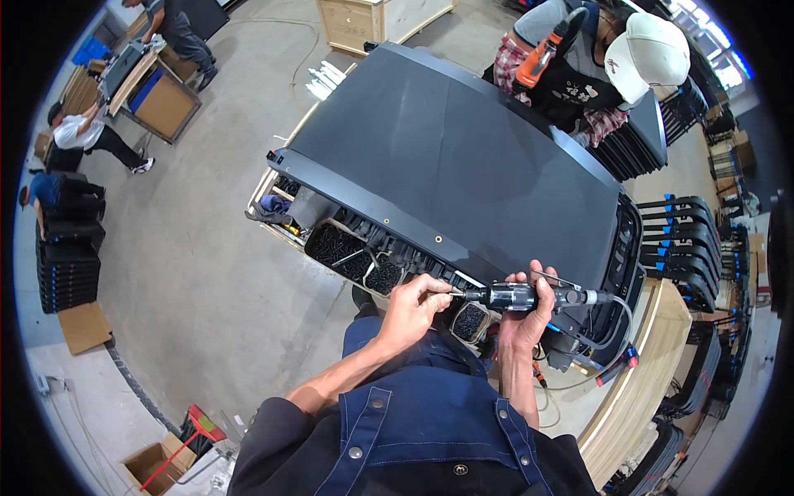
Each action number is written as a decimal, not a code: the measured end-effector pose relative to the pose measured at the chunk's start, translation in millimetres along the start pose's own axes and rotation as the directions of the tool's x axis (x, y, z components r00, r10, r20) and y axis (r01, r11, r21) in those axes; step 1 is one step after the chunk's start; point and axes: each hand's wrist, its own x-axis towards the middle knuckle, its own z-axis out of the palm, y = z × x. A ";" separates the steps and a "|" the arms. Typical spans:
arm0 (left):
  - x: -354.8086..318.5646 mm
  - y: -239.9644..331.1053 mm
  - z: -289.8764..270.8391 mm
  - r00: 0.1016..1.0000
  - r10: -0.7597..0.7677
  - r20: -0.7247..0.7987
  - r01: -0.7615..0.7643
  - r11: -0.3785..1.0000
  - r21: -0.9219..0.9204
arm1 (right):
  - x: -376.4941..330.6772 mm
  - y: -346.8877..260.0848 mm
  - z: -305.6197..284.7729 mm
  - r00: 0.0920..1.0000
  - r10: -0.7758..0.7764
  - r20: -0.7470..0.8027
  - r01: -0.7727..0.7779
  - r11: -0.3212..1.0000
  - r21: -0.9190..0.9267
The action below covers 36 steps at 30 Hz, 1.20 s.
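My right hand (523,328) is wrapped from below round a black, cylindrical air screwdriver (508,296), with a metal lever along its top and a hose at its right end. The tool lies level, its bit (457,293) pointing left. At the bit's tip, my left hand (407,312) is closed, thumb and fingers pinching it; whether a small screw sits there too is too small to tell. Just beyond both hands lies a large dark grey panel (430,157), with two small brass-coloured rings near its close edge.
Under the panel's near edge sit bins of black screws (335,253), and a smaller screw container (470,321) is below the tool. Across the panel, a co-worker in a white cap (651,50) has an orange driver (539,64) nearby. Wooden crate (637,372) stands right.
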 end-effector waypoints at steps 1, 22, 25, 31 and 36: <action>4.9 -5.3 -2.7 0.997 -0.074 0.033 0.076 0.995 -0.069 | -1.9 -1.0 4.3 0.997 -0.045 0.057 0.046 0.999 -0.018; 92.0 -70.6 1.7 0.694 -0.517 0.500 0.604 0.042 -0.796 | 21.4 71.2 89.8 0.684 -0.225 0.694 0.659 0.598 -0.455; 71.0 -58.0 -21.7 0.735 -0.544 0.405 0.662 0.447 -0.601 | 35.8 77.3 97.3 0.696 -0.106 0.711 0.597 0.634 -0.491; 108.5 -86.1 -79.2 0.894 -0.224 -0.388 0.059 0.918 -0.393 | 50.5 82.8 110.8 0.552 0.109 0.827 0.529 0.721 -0.448; 107.4 -93.4 -83.9 0.885 -0.251 -0.392 0.100 0.925 -0.367 | 55.1 86.9 100.3 0.690 0.139 0.711 0.383 0.763 -0.521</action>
